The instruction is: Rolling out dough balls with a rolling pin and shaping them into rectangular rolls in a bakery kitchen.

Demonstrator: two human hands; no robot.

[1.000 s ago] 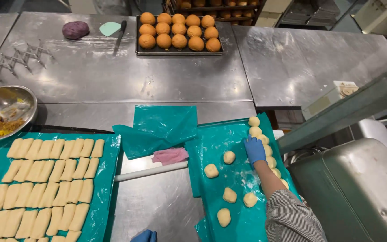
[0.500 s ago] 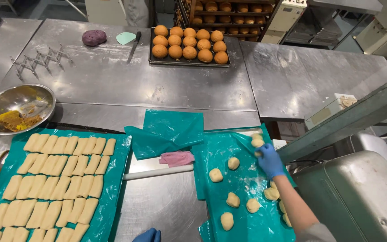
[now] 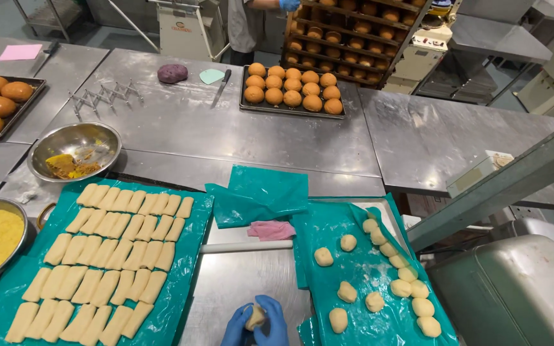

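The steel worktop [image 3: 238, 288] carries everything here. Along its left edge lies a teal sheet [image 3: 181, 282] packed with rows of shaped dough fingers [image 3: 107, 256]. Along the right edge a tray lined with the same teal plastic [image 3: 360, 256] holds loose dough balls [image 3: 379, 282], most of them strung down its right side. At the far edge of the table beyond sits a tray of baked buns [image 3: 293, 90], with a steel bowl [image 3: 75, 150] off towards the left.

Between the two sheets, crosswise on the bare steel, lies a thin white rolling pin [image 3: 246, 246], and just behind it a pink cloth [image 3: 270, 229].

At the near edge both gloved hands meet. The left hand [image 3: 237, 328] and right hand [image 3: 274, 323] are cupped together, fingers curled closely around one dough piece [image 3: 255, 316], which peeks out between the palms.

To my eye this is the shaping step. It goes best with light, even pressure from both palms, so that the piece lengthens smoothly without tearing or sticking to the gloves, and comes out the same length as the fingers already laid down.
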